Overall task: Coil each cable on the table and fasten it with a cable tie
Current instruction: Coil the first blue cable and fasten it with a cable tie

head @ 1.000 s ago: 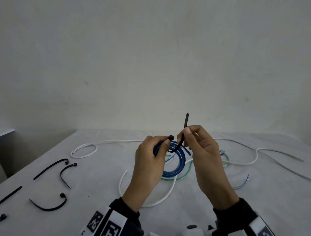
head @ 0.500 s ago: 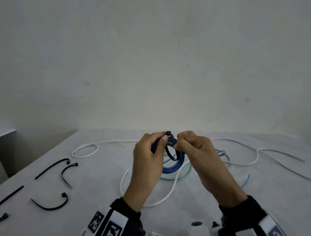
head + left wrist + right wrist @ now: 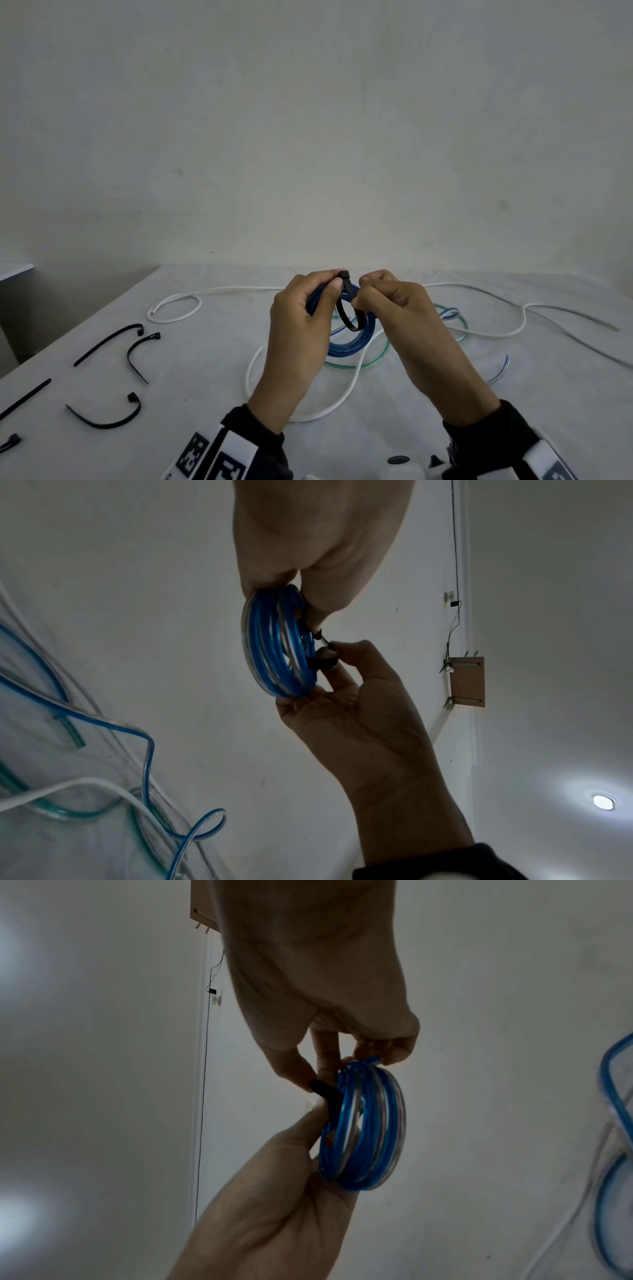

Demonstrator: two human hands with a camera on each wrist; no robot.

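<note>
I hold a coiled blue cable (image 3: pixel 346 349) above the table. My left hand (image 3: pixel 334 282) grips the top of the coil, thumb and forefinger beside the head of a black cable tie (image 3: pixel 344 275). The tie loops down through the coil (image 3: pixel 349 322). My right hand (image 3: pixel 359 294) pinches the tie's tail close to the head. In the left wrist view the blue coil (image 3: pixel 274 647) hangs from my left fingers and the right hand's fingertips pinch the black tie (image 3: pixel 323 660). The right wrist view shows the coil (image 3: pixel 369 1123) and the tie (image 3: pixel 322 1089) between both hands.
Several spare black ties (image 3: pixel 109 344) (image 3: pixel 109 416) lie on the left of the grey table (image 3: pixel 205 377). A long white cable (image 3: pixel 513 330), a green cable (image 3: pixel 363 364) and a blue-striped clear cable (image 3: pixel 500 371) sprawl loose under and right of my hands.
The tie's tail, upright in my right hand a second ago, has been bent down toward the tie's head. The right hand has closed in on the left.
</note>
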